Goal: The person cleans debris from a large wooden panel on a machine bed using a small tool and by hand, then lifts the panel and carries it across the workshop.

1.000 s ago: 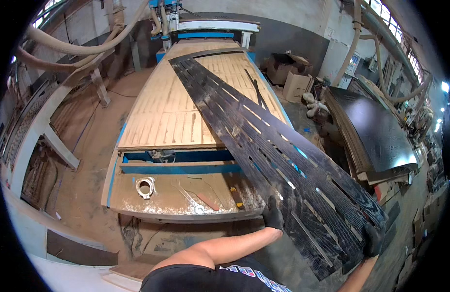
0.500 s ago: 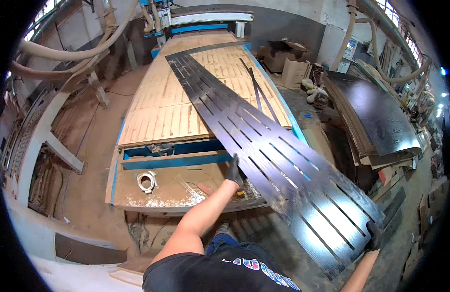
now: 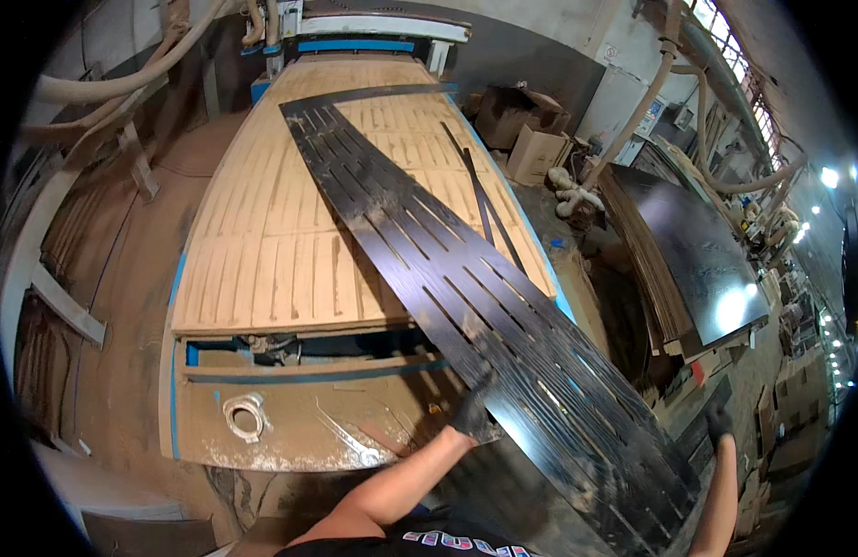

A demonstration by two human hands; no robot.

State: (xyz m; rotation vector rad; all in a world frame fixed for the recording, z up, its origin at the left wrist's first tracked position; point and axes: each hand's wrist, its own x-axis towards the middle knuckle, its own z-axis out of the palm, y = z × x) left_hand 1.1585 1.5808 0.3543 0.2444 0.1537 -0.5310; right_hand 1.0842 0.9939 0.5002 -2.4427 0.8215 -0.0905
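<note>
A long dark wood-grain panel with several slots [image 3: 429, 251] lies slanting across the machine bed and overhangs its near right side. My left hand [image 3: 470, 416], in a dark glove, is closed on the panel's left edge, near the front of the bed. My right hand [image 3: 719, 422], gloved too, is apart from the panel, just beyond its right edge. Its fingers look stretched out, with nothing seen in them. Two thin dark strips [image 3: 478, 186] lie crossed on the bed, to the right of the panel.
The grooved wooden bed [image 3: 252, 241] has a blue-and-white gantry [image 3: 373, 32] at its far end. A pale ring [image 3: 244, 418] and a wrench [image 3: 359, 452] lie on the dusty front ledge. Stacked dark sheets [image 3: 684, 246] stand right; cardboard boxes [image 3: 535, 153] sit behind. Hoses [image 3: 122, 88] hang left.
My right hand has let go of the panel's near right corner and moved up, away from it. My left hand still grips the left edge. The view has shifted, and the panel's near end looks lower.
</note>
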